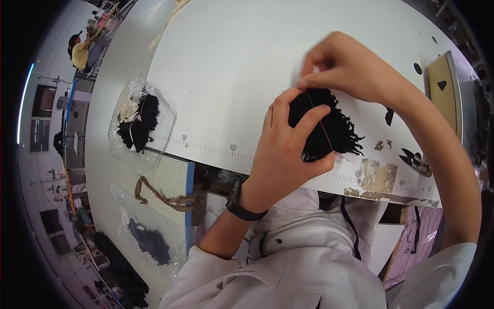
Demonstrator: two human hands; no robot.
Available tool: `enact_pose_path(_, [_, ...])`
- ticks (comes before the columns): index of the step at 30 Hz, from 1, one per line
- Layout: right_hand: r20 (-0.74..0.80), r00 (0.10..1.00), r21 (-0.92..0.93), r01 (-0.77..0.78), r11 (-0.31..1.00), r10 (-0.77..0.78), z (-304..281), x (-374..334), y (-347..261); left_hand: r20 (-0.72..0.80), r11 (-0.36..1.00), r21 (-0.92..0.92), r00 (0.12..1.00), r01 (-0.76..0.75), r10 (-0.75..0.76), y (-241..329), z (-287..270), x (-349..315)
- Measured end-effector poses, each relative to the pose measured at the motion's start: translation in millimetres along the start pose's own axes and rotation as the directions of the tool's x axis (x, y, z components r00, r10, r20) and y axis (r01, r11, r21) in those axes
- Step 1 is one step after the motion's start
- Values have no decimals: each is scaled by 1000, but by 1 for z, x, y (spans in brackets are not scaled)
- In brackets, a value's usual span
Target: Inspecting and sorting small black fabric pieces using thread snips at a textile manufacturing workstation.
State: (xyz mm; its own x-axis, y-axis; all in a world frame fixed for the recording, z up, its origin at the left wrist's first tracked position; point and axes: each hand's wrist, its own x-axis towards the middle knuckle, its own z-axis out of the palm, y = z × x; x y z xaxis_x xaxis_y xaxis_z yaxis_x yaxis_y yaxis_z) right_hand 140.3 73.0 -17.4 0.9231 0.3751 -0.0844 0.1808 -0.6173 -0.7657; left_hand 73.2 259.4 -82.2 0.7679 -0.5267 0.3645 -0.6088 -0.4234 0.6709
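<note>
A bundle of black fringed fabric strips (339, 126) lies on the white table close to its front edge. My left hand (285, 139) grips the bundle, its fingers over the top and its thumb at the near side. Across the bundle runs a thin reddish thread or band (323, 126). At the far end of this line my right hand (347, 67) is closed in a pinch, slightly blurred, with the thread at its fingertips. A black watch sits on my left wrist.
Black thread snips (415, 162) lie right of the bundle, near a worn patch on the table (378, 175). To the left are a clear plastic bag (141, 121) with black bundles, a brown braided strip (162, 195) and a bag with dark fabric (149, 242). A person (81, 54) sits far left.
</note>
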Motion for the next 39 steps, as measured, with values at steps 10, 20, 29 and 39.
enact_pose_path(10, [-148,981,274,163,948,-126,22,-94,21,-46,997,1,996,72,-72,-2,0,-1])
enact_pose_path(20, [-321,915,0,257,966,-244,75,-153,20,-70,990,-50,989,129,-132,3,4,1])
enact_pose_path(29, [-414,903,142,191,971,-118,109,-138,-10,-52,988,-65,988,143,-147,2,-3,2])
enact_pose_path(39, [-475,872,105,187,977,-117,125,-145,-19,-28,981,-109,986,162,-166,1,-2,0])
